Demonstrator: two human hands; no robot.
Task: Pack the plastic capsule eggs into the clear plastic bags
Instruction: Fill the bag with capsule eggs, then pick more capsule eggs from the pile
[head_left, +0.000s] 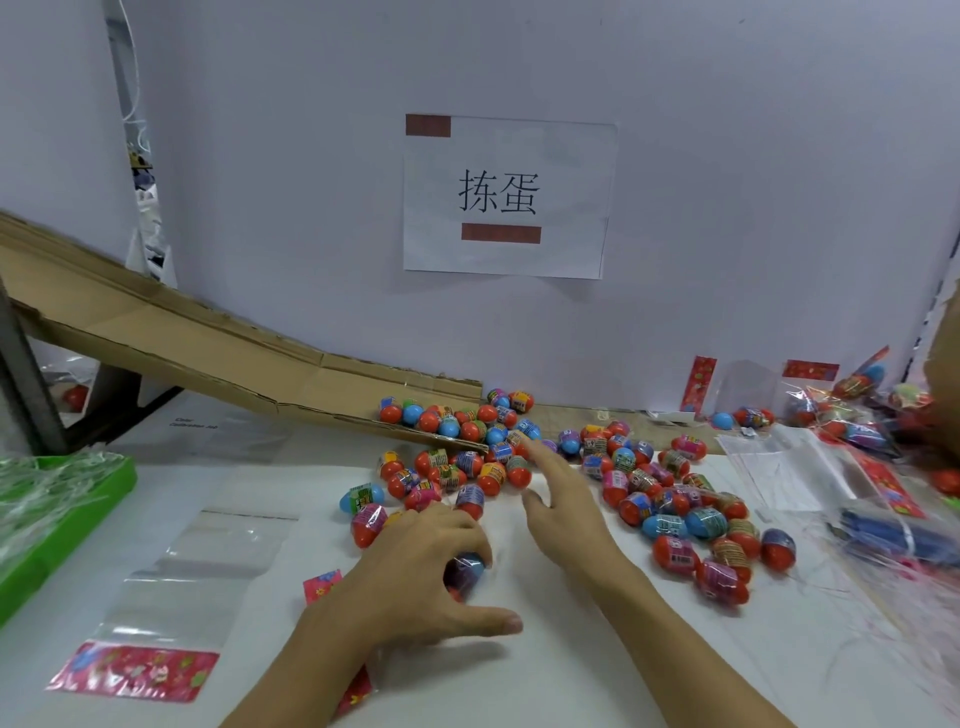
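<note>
Several capsule eggs (670, 499), red or blue with colourful wrappers, lie scattered across the white table (597, 675). More eggs sit at the foot of a cardboard ramp (208, 353). My left hand (421, 577) curls over a clear bag with a red header, and a blue-and-red egg (467, 569) shows under its fingers. My right hand (561, 499) stretches forward with the index finger straight, its tip touching the eggs near the ramp's end. An empty clear bag (192, 582) with a red header lies flat at the left.
A green tray (78, 514) with shredded plastic stands at the left edge. A stack of clear bags (784, 467) and several packed bags (852, 410) lie at the right. A paper sign (506, 197) hangs on the wall behind.
</note>
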